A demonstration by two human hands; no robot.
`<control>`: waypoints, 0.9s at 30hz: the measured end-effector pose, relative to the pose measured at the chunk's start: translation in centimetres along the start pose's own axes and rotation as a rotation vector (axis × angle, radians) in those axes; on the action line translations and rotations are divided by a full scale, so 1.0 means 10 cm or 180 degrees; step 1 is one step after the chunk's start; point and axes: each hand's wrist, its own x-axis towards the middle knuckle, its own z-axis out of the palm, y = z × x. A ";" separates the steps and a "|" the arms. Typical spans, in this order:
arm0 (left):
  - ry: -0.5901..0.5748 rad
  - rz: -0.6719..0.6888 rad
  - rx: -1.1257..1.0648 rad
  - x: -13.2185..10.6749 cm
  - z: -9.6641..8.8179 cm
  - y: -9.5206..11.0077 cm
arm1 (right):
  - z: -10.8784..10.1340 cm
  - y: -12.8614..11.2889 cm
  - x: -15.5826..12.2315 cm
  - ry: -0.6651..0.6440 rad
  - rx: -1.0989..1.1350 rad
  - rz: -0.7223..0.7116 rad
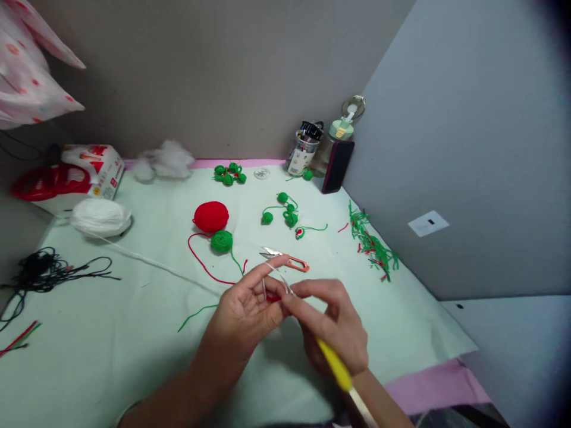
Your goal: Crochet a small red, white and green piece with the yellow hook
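The left hand (256,306) pinches a small red yarn piece (273,299) between its fingers, index raised under a thin white yarn strand (163,267), likely to keep it taut. The right hand (336,321) holds a slim yellow-handled tool (335,364) pen-fashion, tip at the piece, presumably for fine control. Just beyond lie orange-handled metal scissors (298,264), probably for easy reach. The strand trails leftward to a rounded white yarn ball (102,217), perhaps set apart to unwind freely. A red yarn ball (211,216) and smaller green yarn ball (222,241) sit together on the pale green-covered counter (147,356); green-and-red yarn scraps (372,244) lie far right, seemingly kept aside.
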 end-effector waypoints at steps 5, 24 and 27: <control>-0.0208 -0.0527 -0.0482 0.00 0.03 0.00 | 0.06 -0.01 -0.05 0.0244 0.0306 0.0151; -0.0177 0.0002 0.0224 0.05 -0.08 -0.05 | 0.10 0.00 0.07 0.0296 0.1563 0.1159; -0.0087 -0.0026 0.0199 0.06 -0.08 -0.02 | 0.11 0.05 0.06 0.0413 0.1884 0.1411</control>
